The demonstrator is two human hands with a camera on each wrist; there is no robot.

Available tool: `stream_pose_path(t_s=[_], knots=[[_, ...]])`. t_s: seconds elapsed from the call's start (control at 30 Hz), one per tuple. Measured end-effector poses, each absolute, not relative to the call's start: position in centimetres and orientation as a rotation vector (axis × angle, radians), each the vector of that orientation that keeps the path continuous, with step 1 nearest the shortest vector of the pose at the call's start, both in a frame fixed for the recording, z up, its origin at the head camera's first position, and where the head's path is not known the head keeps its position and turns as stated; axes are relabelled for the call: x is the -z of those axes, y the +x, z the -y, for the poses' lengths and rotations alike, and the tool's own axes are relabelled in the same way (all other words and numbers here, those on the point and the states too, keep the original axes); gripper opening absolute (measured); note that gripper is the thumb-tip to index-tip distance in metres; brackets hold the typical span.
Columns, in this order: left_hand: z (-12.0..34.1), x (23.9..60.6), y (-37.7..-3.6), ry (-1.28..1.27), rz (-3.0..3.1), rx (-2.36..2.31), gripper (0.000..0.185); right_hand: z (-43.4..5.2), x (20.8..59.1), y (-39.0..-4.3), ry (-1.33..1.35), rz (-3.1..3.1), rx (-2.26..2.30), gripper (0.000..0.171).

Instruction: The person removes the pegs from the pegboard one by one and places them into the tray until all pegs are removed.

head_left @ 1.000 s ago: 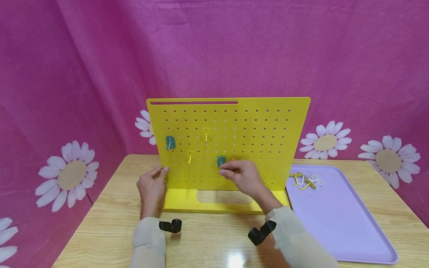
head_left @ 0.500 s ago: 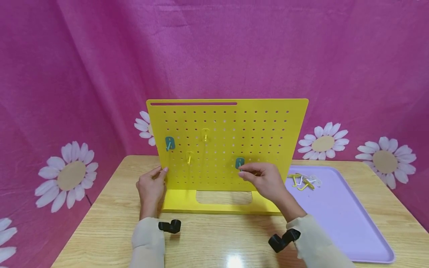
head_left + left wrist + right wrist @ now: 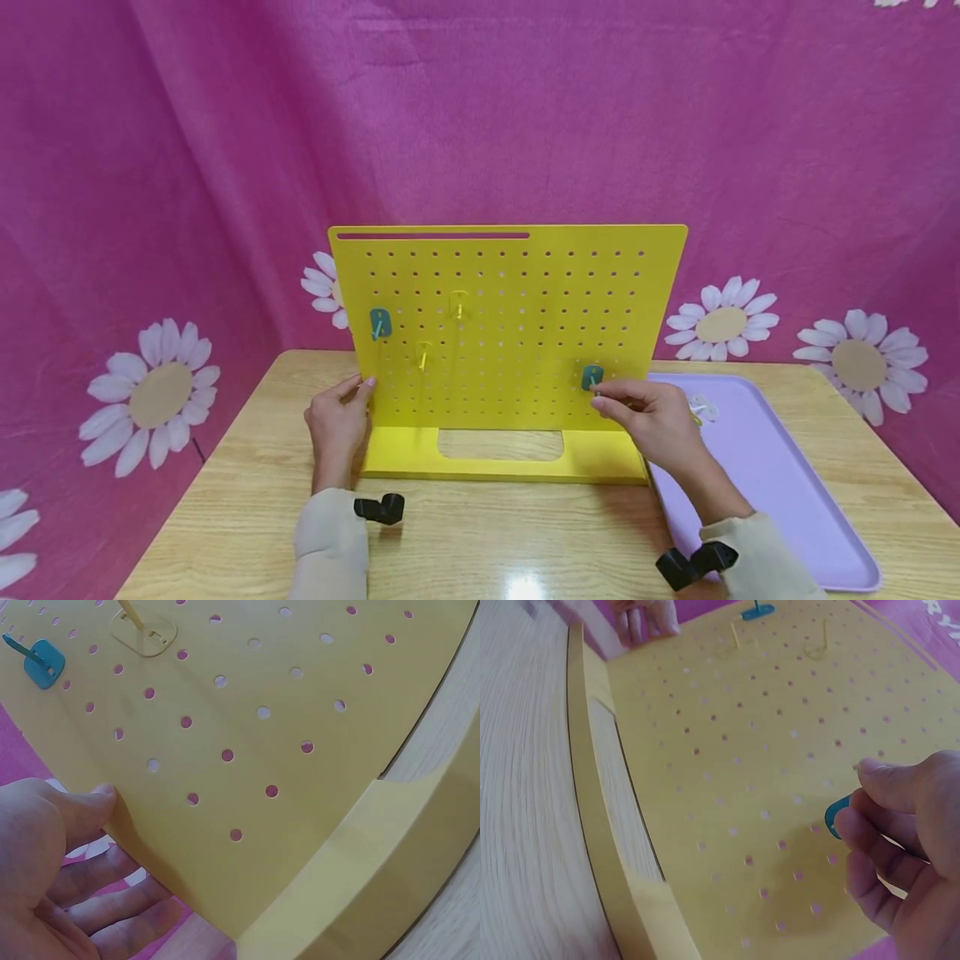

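**Teal hook carried along the bottom of the yellow board**

While the left hand (image 3: 339, 421) steadies the upright yellow metal pegboard (image 3: 510, 325) at its 9 o'clock edge, thumb on the front and fingers behind, as the left wrist view shows, the right hand (image 3: 651, 414) pinches a small teal plastic hook (image 3: 592, 377) between thumb and fingertips. This hook is now at about 4 o'clock on the board face, close to the holes; I cannot tell if it touches them. I judge the step in hand is moving this hook, either to a new hole or off the board. The next move calls for a steady pinch and a careful line-up of the hook's back tabs with a hole, or a clean pull toward the flat lilac plastic tray (image 3: 780, 492), which lies on the light wooden worktop (image 3: 487, 542) at 3 o'clock of the board.

Compared with one second ago, the pinched hook has travelled from near 6 o'clock on the board to 4 o'clock, and the right hand now covers most of the loose yellow and white hooks (image 3: 703, 408) in the tray. The left hand has not moved. A second teal hook (image 3: 380, 323) and two yellow hooks (image 3: 458, 304) are mounted as before.
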State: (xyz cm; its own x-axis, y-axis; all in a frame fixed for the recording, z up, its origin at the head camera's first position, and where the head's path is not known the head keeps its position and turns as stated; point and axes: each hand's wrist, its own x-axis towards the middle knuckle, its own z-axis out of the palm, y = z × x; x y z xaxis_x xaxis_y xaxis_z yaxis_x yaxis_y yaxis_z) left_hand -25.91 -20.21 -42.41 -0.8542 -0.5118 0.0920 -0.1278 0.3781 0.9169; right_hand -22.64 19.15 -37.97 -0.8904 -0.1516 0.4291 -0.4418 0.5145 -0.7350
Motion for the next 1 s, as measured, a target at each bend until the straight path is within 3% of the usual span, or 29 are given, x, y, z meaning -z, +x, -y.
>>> stream_pose_path(t_s=[0.53, 1.0], knots=[[20.1, 42.2, -25.8, 0.561, 2.292, 1.506, 0.044, -26.3, 39.1, -21.8, 0.287, 2.484, -1.14, 0.018], [20.1, 42.3, -25.8, 0.554, 2.297, 1.494, 0.044, -29.1, 41.7, -23.3, 0.175, 2.586, -1.115, 0.02]])
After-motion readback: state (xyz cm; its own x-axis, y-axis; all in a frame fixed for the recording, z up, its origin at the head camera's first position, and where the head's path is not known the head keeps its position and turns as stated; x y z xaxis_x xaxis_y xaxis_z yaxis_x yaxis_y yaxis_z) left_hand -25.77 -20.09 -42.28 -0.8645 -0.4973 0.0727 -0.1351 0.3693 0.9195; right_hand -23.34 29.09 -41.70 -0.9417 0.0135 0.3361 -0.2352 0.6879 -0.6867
